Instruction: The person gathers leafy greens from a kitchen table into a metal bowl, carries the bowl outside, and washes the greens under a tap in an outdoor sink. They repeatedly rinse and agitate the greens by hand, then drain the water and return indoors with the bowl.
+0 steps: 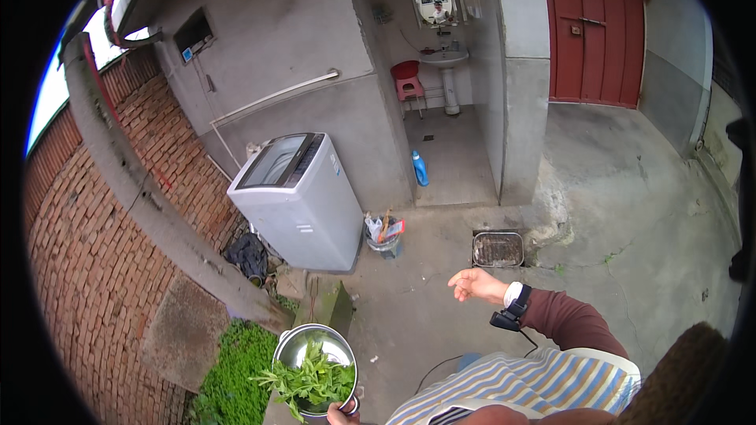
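My left hand grips the handle of a shiny metal pot at the bottom of the view. Leafy green stems lie in the pot, some hanging over its left rim. My right hand is raised in front of me over the concrete ground, with its fingers partly curled and nothing seen in it. A white band and a black strapped device are on that wrist.
A washing machine stands by the grey wall, with a waste bin beside it. A drain pit lies ahead. A blue bottle stands in the washroom doorway. Left are a concrete post and green plants.
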`<state>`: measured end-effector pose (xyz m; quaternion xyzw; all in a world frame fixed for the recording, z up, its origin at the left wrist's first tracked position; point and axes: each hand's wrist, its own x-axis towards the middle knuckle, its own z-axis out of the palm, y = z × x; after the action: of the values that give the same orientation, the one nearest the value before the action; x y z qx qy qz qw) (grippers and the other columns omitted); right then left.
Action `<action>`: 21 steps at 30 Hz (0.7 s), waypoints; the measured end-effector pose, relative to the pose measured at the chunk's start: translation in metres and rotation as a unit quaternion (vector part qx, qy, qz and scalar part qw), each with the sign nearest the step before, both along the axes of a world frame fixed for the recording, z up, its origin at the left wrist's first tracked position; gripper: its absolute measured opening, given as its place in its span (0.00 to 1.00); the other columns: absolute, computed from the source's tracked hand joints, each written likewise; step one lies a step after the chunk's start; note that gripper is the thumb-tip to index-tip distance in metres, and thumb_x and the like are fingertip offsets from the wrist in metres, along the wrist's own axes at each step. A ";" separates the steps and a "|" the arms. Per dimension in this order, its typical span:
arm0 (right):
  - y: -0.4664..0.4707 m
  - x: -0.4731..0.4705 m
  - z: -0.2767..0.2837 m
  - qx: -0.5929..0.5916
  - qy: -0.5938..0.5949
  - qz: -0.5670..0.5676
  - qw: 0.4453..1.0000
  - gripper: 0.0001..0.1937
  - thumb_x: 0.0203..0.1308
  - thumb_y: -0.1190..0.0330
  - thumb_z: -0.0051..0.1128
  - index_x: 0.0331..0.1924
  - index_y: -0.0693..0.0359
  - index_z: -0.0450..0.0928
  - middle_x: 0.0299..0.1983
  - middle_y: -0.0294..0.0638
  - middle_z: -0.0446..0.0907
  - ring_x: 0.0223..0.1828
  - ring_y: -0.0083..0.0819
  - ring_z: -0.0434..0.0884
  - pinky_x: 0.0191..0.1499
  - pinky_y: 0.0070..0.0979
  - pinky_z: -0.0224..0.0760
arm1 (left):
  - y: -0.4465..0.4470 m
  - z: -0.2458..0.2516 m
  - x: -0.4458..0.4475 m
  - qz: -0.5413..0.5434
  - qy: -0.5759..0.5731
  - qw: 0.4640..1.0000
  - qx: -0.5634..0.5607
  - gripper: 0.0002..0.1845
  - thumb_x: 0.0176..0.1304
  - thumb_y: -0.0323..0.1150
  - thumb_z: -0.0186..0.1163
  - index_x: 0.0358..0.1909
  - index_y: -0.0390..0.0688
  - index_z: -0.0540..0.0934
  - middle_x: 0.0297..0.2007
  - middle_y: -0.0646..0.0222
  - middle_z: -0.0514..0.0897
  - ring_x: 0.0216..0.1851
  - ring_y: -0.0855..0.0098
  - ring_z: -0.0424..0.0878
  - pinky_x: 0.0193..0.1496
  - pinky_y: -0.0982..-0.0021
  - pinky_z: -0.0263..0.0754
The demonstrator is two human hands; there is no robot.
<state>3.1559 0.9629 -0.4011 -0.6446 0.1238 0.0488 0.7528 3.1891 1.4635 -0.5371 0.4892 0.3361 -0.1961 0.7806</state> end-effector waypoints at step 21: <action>-0.120 0.565 -0.049 -0.078 -0.025 0.059 0.995 0.10 0.67 0.71 0.45 0.39 0.66 0.78 0.19 0.34 0.76 0.18 0.18 0.72 0.21 0.16 0.65 | -0.133 -0.060 0.314 0.287 0.029 0.954 0.086 0.11 0.51 0.39 0.53 0.28 0.44 0.79 0.23 0.64 0.82 0.24 0.65 0.78 0.33 0.61 0.76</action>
<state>3.7210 0.8430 -0.4499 -0.7083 0.0700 0.0666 0.6993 3.5035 1.3304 -0.5972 0.4316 0.5007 0.0519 0.7485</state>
